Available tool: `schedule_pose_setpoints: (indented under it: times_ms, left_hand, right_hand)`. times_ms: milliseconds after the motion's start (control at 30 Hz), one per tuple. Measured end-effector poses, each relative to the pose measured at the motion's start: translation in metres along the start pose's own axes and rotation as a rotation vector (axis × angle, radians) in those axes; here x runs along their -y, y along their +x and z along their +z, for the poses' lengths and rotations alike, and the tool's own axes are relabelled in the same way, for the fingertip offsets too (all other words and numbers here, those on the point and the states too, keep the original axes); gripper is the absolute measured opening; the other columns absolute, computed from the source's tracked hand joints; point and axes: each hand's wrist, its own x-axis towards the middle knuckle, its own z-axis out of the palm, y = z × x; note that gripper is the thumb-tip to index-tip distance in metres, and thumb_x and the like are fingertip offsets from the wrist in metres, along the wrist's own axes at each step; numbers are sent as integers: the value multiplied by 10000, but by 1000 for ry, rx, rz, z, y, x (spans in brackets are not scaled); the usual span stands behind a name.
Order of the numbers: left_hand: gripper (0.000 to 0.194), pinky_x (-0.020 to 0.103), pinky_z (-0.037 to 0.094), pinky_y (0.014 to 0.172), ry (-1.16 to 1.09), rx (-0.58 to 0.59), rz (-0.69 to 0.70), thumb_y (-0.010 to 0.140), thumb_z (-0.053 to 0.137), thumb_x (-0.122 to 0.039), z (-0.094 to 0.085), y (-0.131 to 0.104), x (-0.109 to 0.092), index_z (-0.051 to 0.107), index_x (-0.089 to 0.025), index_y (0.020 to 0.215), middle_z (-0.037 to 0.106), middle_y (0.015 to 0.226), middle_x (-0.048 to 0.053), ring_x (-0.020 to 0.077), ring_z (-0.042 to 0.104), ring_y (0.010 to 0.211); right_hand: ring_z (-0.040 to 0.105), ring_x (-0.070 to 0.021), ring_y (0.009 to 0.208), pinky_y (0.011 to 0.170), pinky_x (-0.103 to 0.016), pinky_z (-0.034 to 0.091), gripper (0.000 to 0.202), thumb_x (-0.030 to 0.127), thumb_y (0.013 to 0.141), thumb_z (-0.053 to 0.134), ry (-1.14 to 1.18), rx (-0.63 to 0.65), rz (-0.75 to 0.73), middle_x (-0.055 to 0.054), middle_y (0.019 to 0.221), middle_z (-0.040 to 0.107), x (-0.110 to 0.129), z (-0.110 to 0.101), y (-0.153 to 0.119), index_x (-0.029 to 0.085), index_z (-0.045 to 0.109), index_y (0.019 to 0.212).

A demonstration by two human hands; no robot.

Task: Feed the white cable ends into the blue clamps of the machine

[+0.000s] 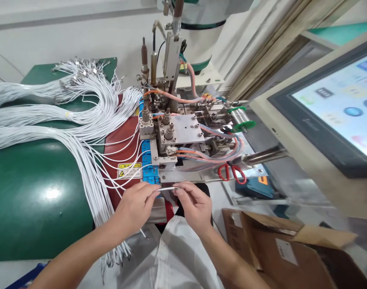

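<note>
Between my two hands a short length of white cable is stretched level, just in front of the machine's near edge. My left hand pinches it with thumb and fingertips. At its other end my right hand closes on it the same way; the tip is hidden by the fingers. Close beyond my left hand are blue clamp blocks in a row, with several white cables leading into them. A large bundle of white cables hangs over the edge to the left.
Behind stands a machine with hoses and a wire spool. Red-handled scissors lie at its right front. A touchscreen juts in at right, above an open cardboard box. A green tabletop spans the left.
</note>
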Motion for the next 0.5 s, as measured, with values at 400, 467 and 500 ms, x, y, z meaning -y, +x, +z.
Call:
schedule_pose_setpoints:
  times_ms: [400, 467, 500]
  left_hand:
    - [196, 262, 517, 722, -82, -134, -25, 854, 478, -229, 17, -1, -1, 659, -199, 924, 678, 864, 45, 145, 628, 766]
    - [197, 249, 523, 698, -161, -138, -97, 848, 490, -231, 16, 0, -1, 666, -197, 930, 685, 849, 39, 137, 633, 726]
    - [189, 236, 527, 665, -217, -133, -148, 840, 504, -236, 15, 0, -1, 668, -198, 927, 688, 830, 31, 128, 632, 682]
  right_hand:
    - [541, -136, 622, 603, -257, 443, 184, 274, 836, 482, -270, 203, -20, -13, 652, 577, 16, 0, 16, 192, 597, 718]
    - [559, -140, 666, 627, -263, 457, 175, 266, 844, 467, -194, 107, 11, -21, 707, 587, 13, 3, 13, 193, 599, 754]
    - [568, -143, 695, 644, -268, 464, 163, 256, 843, 468, -160, 74, 14, -27, 741, 593, 11, 5, 12, 193, 604, 777]
